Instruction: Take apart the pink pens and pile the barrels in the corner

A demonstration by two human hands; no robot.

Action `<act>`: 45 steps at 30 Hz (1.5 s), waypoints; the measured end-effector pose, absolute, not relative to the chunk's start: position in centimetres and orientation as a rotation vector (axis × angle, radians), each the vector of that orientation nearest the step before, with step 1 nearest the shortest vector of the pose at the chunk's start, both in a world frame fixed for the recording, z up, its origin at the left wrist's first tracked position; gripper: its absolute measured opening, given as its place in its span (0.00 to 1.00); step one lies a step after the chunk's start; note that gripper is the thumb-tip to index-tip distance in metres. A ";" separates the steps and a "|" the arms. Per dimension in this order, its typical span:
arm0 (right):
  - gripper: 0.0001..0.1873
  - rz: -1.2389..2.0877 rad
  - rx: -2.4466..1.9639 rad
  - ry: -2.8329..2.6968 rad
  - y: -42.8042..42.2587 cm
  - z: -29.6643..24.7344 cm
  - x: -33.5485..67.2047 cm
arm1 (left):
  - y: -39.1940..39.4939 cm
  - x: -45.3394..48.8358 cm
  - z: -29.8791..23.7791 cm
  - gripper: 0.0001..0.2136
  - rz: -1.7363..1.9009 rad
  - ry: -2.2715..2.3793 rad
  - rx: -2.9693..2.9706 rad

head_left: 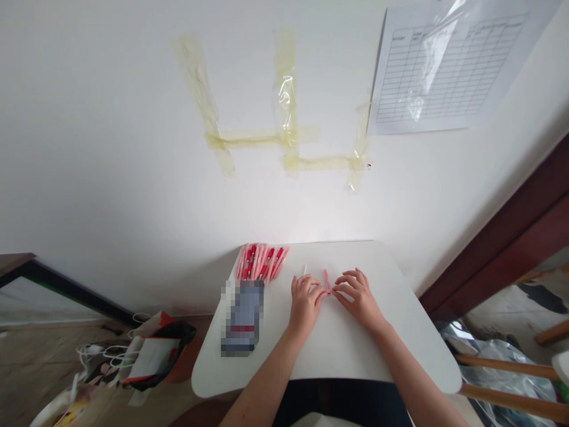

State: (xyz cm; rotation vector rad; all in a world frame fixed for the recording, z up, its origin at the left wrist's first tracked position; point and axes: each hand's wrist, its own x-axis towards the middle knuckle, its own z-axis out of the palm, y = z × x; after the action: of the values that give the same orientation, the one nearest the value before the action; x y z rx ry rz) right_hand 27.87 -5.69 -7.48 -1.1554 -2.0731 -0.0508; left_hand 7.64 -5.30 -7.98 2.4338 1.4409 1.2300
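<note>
Over the middle of a small white table (pixel 347 356), my left hand (pixel 306 301) and my right hand (pixel 361 301) face each other with their fingertips almost meeting. Both are closed in a pinch on a small pink pen part (pixel 329 291), mostly covered by the fingers. Just beyond it, a slim pink pen piece (pixel 326 276) points toward the wall. A thin whitish, clear-looking piece (pixel 304 269) shows behind my left fingers; its lower end is hidden. At the table's far left lies a bunch of pink and red pens (pixel 261 263).
A phone-like dark object (pixel 242 317), blurred out, lies left of my left arm. The wall (pixel 133 148) rises at the table's far edge, with yellowed tape and a printed sheet (pixel 444 71). Bags (pixel 155 353) stand on the floor at left; wooden bars (pixel 511 367) are at right.
</note>
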 end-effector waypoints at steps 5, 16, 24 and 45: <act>0.06 -0.065 -1.161 -2.068 -5.9 -7.3 27.6 | -5.3 7.6 -8.0 0.06 1.227 1.444 2.433; 0.07 -0.051 -1.138 -2.058 -6.1 -7.1 27.2 | -5.3 7.7 -8.1 0.06 1.222 1.439 2.431; 0.06 -0.057 -1.134 -2.060 -6.0 -7.2 27.3 | -5.1 7.6 -8.3 0.05 1.223 1.421 2.396; 0.07 -0.026 -1.289 -1.770 -5.0 -8.3 28.9 | -4.4 8.0 -8.6 0.14 0.943 1.540 2.492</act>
State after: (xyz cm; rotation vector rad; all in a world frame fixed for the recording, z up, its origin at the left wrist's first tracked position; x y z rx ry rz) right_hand 28.94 -5.03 -8.28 -1.2892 -1.7704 -0.0265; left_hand 8.01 -4.44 -8.60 2.4916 1.5404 0.9427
